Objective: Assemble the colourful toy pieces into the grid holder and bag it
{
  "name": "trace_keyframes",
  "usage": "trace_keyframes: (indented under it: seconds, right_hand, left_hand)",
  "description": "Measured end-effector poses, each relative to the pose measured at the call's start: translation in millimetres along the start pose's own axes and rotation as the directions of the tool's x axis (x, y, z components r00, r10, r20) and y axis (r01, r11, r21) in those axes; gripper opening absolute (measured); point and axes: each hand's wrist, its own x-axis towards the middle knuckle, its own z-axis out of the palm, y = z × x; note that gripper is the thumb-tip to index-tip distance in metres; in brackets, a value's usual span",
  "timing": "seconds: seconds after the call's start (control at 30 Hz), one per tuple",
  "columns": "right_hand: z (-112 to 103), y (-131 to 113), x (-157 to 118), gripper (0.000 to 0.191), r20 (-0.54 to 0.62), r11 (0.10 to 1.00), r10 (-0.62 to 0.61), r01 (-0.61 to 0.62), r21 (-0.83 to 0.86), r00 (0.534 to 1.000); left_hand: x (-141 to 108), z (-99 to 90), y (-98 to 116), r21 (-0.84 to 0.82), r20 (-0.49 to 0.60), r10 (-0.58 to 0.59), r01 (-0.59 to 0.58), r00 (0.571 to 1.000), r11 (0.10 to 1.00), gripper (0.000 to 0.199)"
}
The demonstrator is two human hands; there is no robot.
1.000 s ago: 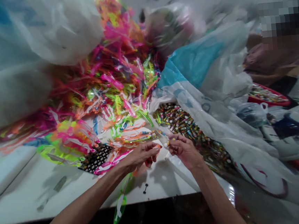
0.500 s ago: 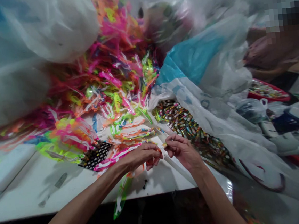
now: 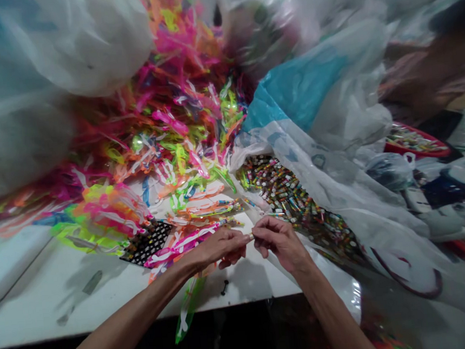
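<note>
My left hand point(image 3: 227, 245) and my right hand point(image 3: 275, 238) meet over the white table point(image 3: 36, 306). A tiny pale piece point(image 3: 251, 237) lies between their fingertips; its details are too small to tell. The fingers of my left hand are bent around something mostly hidden. My right thumb and index finger are pinched at the piece's right end. Pink and orange plastic strips point(image 3: 181, 243) lie just left of my left hand. Beyond my right hand, many small multicoloured cylinders point(image 3: 282, 189) fill an open plastic bag point(image 3: 318, 183).
A tall heap of neon plastic pieces point(image 3: 179, 125) fills the back. Large translucent bags point(image 3: 91, 45) bulge at the left. A green piece point(image 3: 185, 314) overhangs the table edge near a small black item point(image 3: 225, 287). At right are a red tray point(image 3: 421, 147) and part of a person point(image 3: 442, 64).
My hands have closed together at the small piece, with my right hand slightly left and lower. The orange bit seen at my left fingertips no longer shows.
</note>
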Motion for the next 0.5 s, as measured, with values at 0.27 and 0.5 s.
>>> trace_keyframes:
  seconds: [0.27,0.5]
  right_hand:
    - [3,14,-5,0.022,-0.057,0.989,-0.100,0.093,-0.111,0.993]
    - [-47,-5,71,0.030,-0.094,0.249,-0.267,-0.026,-0.968,0.959]
  left_hand:
    - [4,-6.3,-14,0.281,-0.031,0.031,-0.020,0.999,0.959,0.047]
    - [8,-45.6,8,0.902,-0.306,0.392,0.131,0.868,0.412,0.034]
